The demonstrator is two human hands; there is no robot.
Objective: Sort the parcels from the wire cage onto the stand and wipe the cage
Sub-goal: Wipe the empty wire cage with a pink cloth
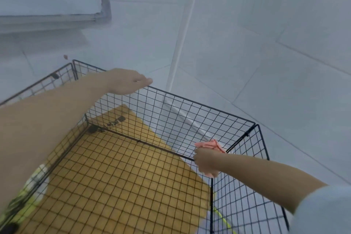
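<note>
The left hand [127, 81] lies on the top wire of the cage's [199, 103] far panel, towards its left end, with its fingers bent over the rim and holding it. The right hand [206, 163] is fisted round a bunched pink cloth [210, 144], which sticks out above and below the fingers. It presses the cloth against the mesh at the cage's far right corner, low on the panel. The black cage stands on a pale tiled floor [284, 100], with a brown cardboard sheet [123, 186] showing through its mesh bottom. A blurred yellow-green thing [28, 195] lies at the cage's near left side.
</note>
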